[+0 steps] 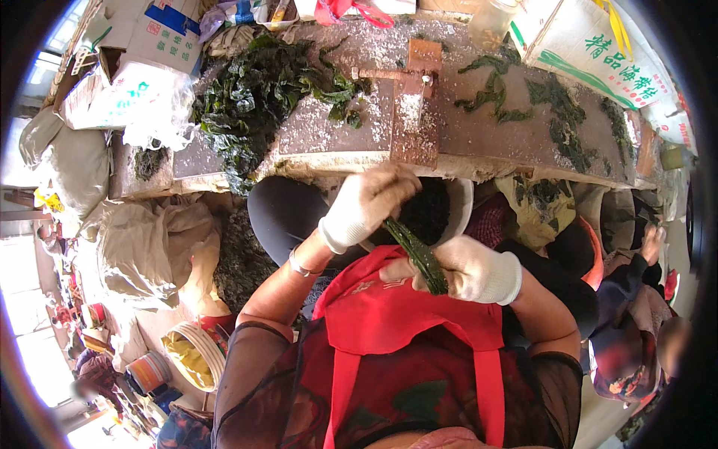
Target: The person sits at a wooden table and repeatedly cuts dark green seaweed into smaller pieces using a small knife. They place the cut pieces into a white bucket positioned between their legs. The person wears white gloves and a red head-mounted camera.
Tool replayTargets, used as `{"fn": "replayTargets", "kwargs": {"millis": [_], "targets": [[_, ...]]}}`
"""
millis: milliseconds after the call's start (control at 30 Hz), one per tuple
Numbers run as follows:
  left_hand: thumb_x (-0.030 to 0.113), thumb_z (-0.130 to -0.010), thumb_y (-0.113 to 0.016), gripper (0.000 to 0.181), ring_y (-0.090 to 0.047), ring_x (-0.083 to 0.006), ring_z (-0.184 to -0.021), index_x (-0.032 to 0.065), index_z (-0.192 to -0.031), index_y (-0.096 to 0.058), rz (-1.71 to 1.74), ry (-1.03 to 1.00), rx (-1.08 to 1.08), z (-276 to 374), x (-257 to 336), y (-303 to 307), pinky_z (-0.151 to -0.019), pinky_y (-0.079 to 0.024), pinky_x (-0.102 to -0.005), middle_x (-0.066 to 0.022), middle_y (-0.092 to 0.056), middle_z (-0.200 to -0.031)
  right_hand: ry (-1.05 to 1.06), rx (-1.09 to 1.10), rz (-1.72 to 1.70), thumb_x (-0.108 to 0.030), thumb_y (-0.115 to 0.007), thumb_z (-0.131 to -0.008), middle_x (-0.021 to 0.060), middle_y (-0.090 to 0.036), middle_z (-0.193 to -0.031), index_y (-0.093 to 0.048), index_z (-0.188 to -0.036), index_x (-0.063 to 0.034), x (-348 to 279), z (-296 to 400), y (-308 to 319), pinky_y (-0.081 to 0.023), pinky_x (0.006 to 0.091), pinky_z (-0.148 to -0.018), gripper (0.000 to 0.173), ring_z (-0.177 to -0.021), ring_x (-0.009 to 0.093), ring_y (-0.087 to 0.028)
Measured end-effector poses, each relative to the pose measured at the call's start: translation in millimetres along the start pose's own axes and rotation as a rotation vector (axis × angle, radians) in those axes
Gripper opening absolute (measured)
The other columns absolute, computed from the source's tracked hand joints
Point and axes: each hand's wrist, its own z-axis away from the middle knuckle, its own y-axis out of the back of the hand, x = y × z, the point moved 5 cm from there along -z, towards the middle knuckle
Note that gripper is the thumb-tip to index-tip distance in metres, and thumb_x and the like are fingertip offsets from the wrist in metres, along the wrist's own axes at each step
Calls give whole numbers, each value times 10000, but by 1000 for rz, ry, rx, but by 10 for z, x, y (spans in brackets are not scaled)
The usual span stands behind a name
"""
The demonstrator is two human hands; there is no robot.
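Observation:
A folded dark green kelp strip (415, 252) slants between my two hands, above my lap and the red apron (404, 320). My right hand (468, 269), in a white knit glove, grips its lower part. At the upper end my left hand (364, 205), gloved the same way, is closed around the strip; its fingers are blurred and partly hide that end. Just beyond, a pale tub (464, 207) with dark contents stands below the table edge. On the table (336, 137) before me, a wooden board with a crossbar (414, 126) carries white grains like salt.
A large heap of wet kelp (252, 95) lies left on the table, with loose kelp pieces (564, 120) on the right. Printed cartons (606, 56) and a clear plastic container (492, 25) stand at the back. Cloth sacks (154, 247) fill the left side; another person (625, 331) sits at right.

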Motion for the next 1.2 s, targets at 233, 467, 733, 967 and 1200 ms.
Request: {"fn": "replayTargets", "kwargs": {"millis": [233,467,733,967,1200], "targets": [[505,-892,-553,558,-305,-96,-420,36,-1193,-567,1352,620,-503,442,-54,-654,-407,-233,-256,-61,-463,-580,377,409,1297,-245,-672,-638,24,-573,-812,-654,-667,-147,-275,-162,239,-442,382,-740,103,-811,233,-567],[300,-1017,-419,232,-334,-62,-481,94,-1017,-525,1251,619,307,326,-142,-700,-450,-273,-224,9,-516,-771,454,917,1358,-204,-789,-667,35,-604,-977,-644,-928,-92,-68,-70,467,-398,546,-1017,318,-928,253,-591],[118,-970,-523,367,-509,-60,-613,1,-1317,-486,703,446,96,172,-78,-459,-506,-375,-199,-4,-604,-810,25,751,167,-28,-674,-830,150,-650,-1039,-681,-906,19,606,-54,314,-526,349,-809,90,-945,327,-648],[136,-811,-714,313,-659,-224,-824,-5,-1030,-539,62,264,204,232,127,-445,-752,-529,-347,-158,-631,-932,-18,1014,489,-24,-664,-709,135,-577,-1060,-645,-857,38,553,21,362,-454,414,-925,161,-1050,349,-557],[173,-901,-584,230,-603,-361,-695,-30,-995,-534,215,360,-39,219,-166,-516,-625,-492,-387,-195,-559,-847,64,786,1338,-155,-646,-653,133,-509,-1084,-619,-686,-6,109,-116,200,-249,586,-1142,155,-1186,349,-438]]}}
